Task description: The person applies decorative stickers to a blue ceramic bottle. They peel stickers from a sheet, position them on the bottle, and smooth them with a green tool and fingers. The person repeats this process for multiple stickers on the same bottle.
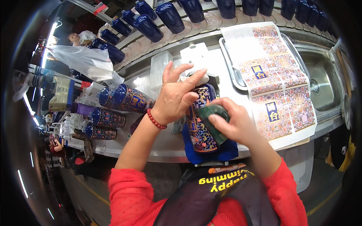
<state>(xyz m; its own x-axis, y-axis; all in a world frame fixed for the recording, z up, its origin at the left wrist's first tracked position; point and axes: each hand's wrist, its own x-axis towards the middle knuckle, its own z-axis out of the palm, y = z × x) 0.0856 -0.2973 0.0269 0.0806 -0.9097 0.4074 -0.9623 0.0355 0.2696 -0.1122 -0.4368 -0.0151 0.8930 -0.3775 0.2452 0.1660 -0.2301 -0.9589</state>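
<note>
A dark blue bottle [203,124] covered with a colourful floral print lies on a blue cloth pad [192,150] at the counter's front edge, its base toward me. My right hand [232,120] grips a flat dark green scraper [213,122] and presses it along the bottle's right side. Over the bottle's upper left spreads my left hand [179,92], open, its thumb at the printed surface. A red bead bracelet [155,119] circles that wrist. Beyond the left fingertips lies a whitish lump [200,77], partly hidden; I cannot tell what it is.
Printed decal sheets [279,83] lie over a metal tray [232,71] to the right, before a steel sink [320,83]. Several plain blue bottles [169,18] stand on a curved conveyor [203,24] behind. Finished-looking patterned bottles [132,100] and a clear plastic bin [160,64] are at left.
</note>
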